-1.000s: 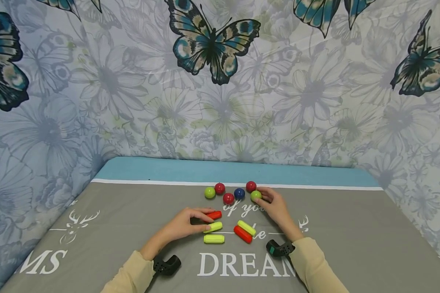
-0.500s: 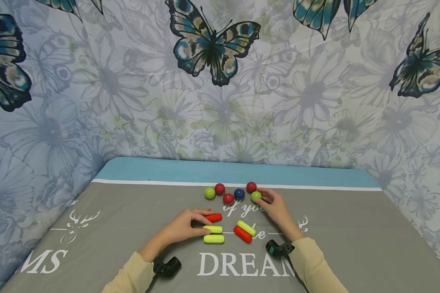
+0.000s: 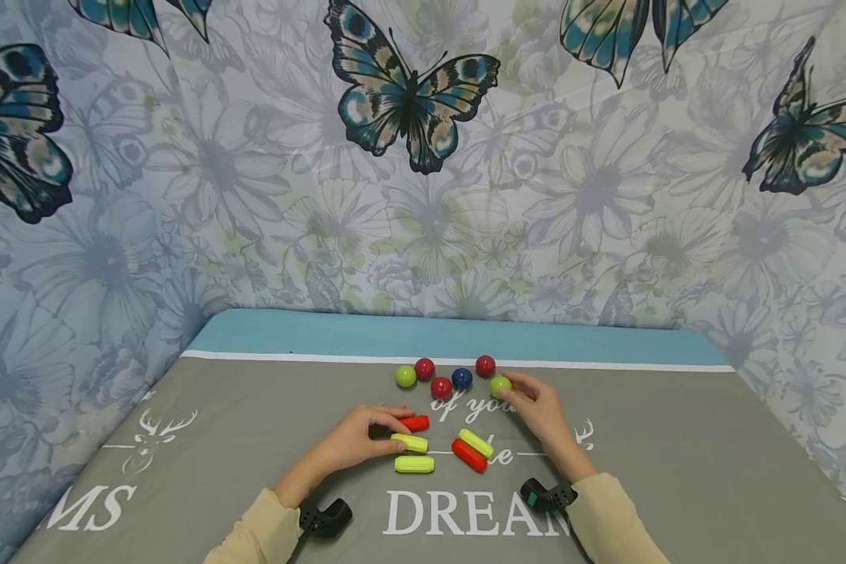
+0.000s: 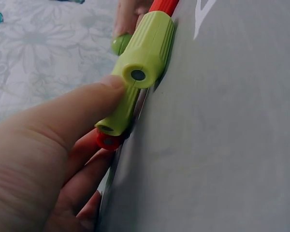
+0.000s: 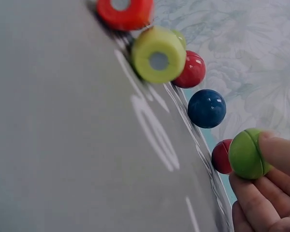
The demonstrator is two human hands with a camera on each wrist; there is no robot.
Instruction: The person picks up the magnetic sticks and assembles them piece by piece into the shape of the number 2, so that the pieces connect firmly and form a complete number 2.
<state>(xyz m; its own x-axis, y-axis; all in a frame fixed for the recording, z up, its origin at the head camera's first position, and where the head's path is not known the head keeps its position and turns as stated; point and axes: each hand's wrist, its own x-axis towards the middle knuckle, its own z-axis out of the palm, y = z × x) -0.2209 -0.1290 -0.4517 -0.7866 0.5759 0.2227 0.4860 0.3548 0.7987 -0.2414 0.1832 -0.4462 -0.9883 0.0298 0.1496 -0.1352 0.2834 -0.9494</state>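
Pinching yellow-green ribbed plastic-looking rod (image 3: 416, 444) by left end: left hand (image 3: 352, 437). Rod's long axis runs about left-right. Right hand (image 3: 541, 409) clamps glossy green ball (image 3: 500, 386), far and right of rod.

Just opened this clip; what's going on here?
A person is sorting through small pieces on a grey table cover with both bare hands. The right hand holds a green ball near a red ball. The left hand has its thumb against a ribbed yellow-green rod and reaches over a red rod. Three more rods and four more balls, one of them a blue ball, lie untouched.
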